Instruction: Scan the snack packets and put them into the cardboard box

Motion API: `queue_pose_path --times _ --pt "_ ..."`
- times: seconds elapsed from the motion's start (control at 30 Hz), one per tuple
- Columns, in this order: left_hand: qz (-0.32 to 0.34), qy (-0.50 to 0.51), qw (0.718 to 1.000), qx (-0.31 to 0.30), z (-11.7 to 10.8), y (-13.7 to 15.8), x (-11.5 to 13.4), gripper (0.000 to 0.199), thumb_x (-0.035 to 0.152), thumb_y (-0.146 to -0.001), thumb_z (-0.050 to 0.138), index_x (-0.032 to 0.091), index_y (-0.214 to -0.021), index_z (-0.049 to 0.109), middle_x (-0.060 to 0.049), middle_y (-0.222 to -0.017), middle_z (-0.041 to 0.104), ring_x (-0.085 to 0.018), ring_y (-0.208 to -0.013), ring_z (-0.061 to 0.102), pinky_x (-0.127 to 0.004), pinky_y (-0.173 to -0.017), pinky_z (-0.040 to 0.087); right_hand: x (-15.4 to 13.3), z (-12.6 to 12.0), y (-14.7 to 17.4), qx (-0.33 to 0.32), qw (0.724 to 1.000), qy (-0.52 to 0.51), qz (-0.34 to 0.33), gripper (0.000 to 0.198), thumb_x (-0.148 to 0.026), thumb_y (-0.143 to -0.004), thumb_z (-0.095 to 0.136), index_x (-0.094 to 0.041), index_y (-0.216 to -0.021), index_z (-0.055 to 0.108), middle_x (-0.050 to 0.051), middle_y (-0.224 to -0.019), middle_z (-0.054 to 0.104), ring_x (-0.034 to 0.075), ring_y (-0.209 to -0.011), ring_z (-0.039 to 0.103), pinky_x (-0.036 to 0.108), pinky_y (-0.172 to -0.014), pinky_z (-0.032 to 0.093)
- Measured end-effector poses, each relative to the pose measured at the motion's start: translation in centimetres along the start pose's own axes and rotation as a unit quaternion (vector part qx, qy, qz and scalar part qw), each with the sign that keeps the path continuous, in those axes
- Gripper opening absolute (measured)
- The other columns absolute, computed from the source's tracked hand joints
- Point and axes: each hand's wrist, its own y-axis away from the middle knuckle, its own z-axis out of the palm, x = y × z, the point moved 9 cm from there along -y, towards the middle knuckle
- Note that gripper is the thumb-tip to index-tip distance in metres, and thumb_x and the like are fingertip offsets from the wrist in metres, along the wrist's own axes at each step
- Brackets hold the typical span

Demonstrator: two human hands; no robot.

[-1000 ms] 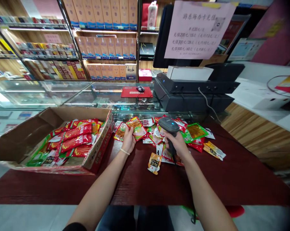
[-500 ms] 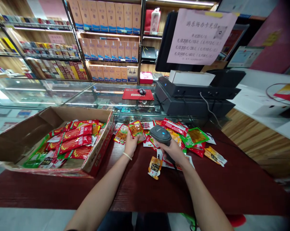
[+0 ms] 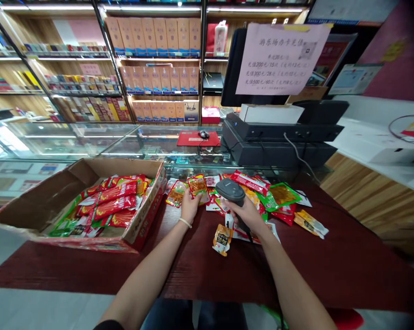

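My right hand (image 3: 246,213) is wrapped round the handle of a dark grey barcode scanner (image 3: 230,190), its head pointing left and away from me. My left hand (image 3: 190,207), with a pale band at the wrist, is closed on a small snack packet (image 3: 197,184) with a red-and-yellow edge and brown food showing. Another snack packet (image 3: 177,194) lies just left of those fingers. A pile of red, green and white packets (image 3: 251,183) spreads behind and right of the scanner. Nearer me lies an orange-and-white pouch (image 3: 222,239), face up on the dark red counter.
An open cardboard box (image 3: 148,220) of red snack packets stands at left. Behind are a glass display case (image 3: 124,142), a mouse (image 3: 203,134) on a red pad and a black cash register (image 3: 278,149). A second orange pouch (image 3: 310,223) lies right. The scanner's cable trails toward me.
The view has shifted slightly, so the counter scene sits a little lower and to the right. The blue light on top of the scanner is no longer visible. Both hands keep their holds.
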Motion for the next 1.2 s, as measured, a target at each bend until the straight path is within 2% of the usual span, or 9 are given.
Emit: queue_pose_path --times 0.17,0.37,0.47,0.57,0.7,0.77,0.83,1.0,1.2 --pt "0.049 -0.055 0.997 0.035 -0.4 0.8 4.1 0.026 0.036 -0.079 0.07 0.017 -0.093 0.06 -0.004 -0.085 0.068 -0.018 -0.08 0.065 -0.03 -0.076 0.052 -0.4 -0.2 -0.1 -0.004 0.999 -0.032 -0.031 0.039 -0.055 -0.079 0.074 -0.024 -0.073 0.053 -0.004 -0.05 0.055 0.012 -0.035 0.047 0.025 -0.036 0.038" --pt "0.169 -0.043 0.985 -0.01 -1.6 2.6 15.6 0.029 0.037 -0.089 0.061 0.019 -0.111 0.067 -0.007 -0.104 0.072 -0.022 -0.097 0.067 -0.035 -0.089 0.053 -1.2 -0.3 0.4 0.008 0.998 -0.052 -0.033 0.039 -0.055 -0.077 0.077 -0.023 -0.071 0.054 -0.003 -0.05 0.054 0.012 -0.037 0.047 0.025 -0.036 0.039" --pt "0.223 -0.088 0.971 -0.004 -4.7 3.0 21.2 0.03 0.035 -0.089 0.061 0.02 -0.114 0.069 -0.006 -0.11 0.073 -0.023 -0.102 0.068 -0.036 -0.092 0.053 -1.7 0.0 0.6 0.002 0.998 -0.032 -0.045 0.042 -0.057 -0.077 0.075 -0.023 -0.067 0.054 -0.002 -0.047 0.052 0.012 -0.036 0.045 0.026 -0.036 0.039" --pt "0.249 -0.187 0.95 0.029 -9.9 2.6 24.6 0.03 0.031 -0.087 0.063 0.019 -0.112 0.072 -0.006 -0.11 0.075 -0.024 -0.102 0.069 -0.038 -0.095 0.053 -1.8 0.2 0.6 -0.002 0.998 -0.034 -0.045 0.042 -0.058 -0.074 0.076 -0.022 -0.067 0.054 -0.002 -0.05 0.053 0.012 -0.037 0.047 0.026 -0.035 0.039" --pt "0.244 -0.363 0.893 0.107 -17.4 1.0 25.5 0.03 0.025 -0.088 0.057 0.021 -0.113 0.074 -0.007 -0.113 0.075 -0.026 -0.109 0.068 -0.043 -0.102 0.049 -1.6 0.4 0.6 0.001 0.999 -0.031 -0.025 0.042 -0.058 -0.072 0.077 -0.023 -0.07 0.055 -0.002 -0.049 0.053 0.013 -0.036 0.046 0.027 -0.035 0.039" --pt "0.218 -0.426 0.87 0.117 -20.0 0.1 24.4 0.032 0.023 -0.087 0.057 0.021 -0.113 0.074 -0.008 -0.121 0.072 -0.027 -0.121 0.062 -0.046 -0.109 0.043 -1.5 0.5 0.6 0.004 0.999 -0.034 -0.017 0.042 -0.059 -0.07 0.078 -0.023 -0.071 0.055 -0.002 -0.049 0.053 0.013 -0.036 0.045 0.027 -0.034 0.039" --pt "0.183 -0.452 0.867 0.101 -21.5 -0.7 22.7 0.034 0.023 -0.086 0.056 0.021 -0.116 0.072 -0.01 -0.125 0.07 -0.027 -0.125 0.06 -0.047 -0.111 0.041 -1.4 0.6 0.6 0.005 0.999 -0.041 -0.014 0.042 -0.058 -0.07 0.079 -0.023 -0.071 0.056 -0.003 -0.05 0.053 0.013 -0.036 0.045 0.027 -0.034 0.038" --pt "0.167 -0.442 0.878 0.072 -21.8 -1.0 20.7 0.033 0.027 -0.089 0.051 0.02 -0.113 0.072 -0.008 -0.115 0.074 -0.022 -0.107 0.069 -0.039 -0.101 0.05 -1.1 0.7 0.3 -0.002 0.999 -0.031 -0.03 0.041 -0.056 -0.073 0.078 -0.022 -0.067 0.056 -0.002 -0.05 0.052 0.012 -0.037 0.047 0.026 -0.035 0.038" --pt "0.203 -0.446 0.869 0.077 -19.2 0.5 22.6 0.03 0.031 -0.09 0.052 0.02 -0.108 0.073 -0.007 -0.107 0.076 -0.021 -0.097 0.07 -0.033 -0.091 0.054 -1.4 0.2 0.4 0.005 0.999 -0.029 -0.042 0.04 -0.055 -0.076 0.076 -0.023 -0.065 0.054 -0.002 -0.048 0.053 0.013 -0.037 0.046 0.027 -0.037 0.039"
